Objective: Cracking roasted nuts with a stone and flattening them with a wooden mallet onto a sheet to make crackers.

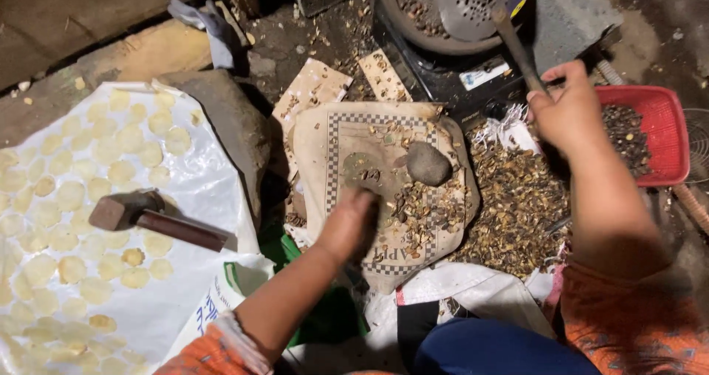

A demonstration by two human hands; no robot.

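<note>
I take the round grey stone [428, 163] on the checkered paper sheet [347, 135] as my landmark. My left hand [353, 224] lies below and to the left of the stone, pressed on the sheet among husk scraps; it is blurred, so I cannot tell how its grip stands. My right hand [567, 113], up and to the right of the stone, has its grip pressed around the handle of a perforated skimmer [473, 2]. A hammer [151, 216] lies far left of the stone, on white plastic among pale flattened discs [70, 194]. A red basket [653, 131] sits far right.
</note>
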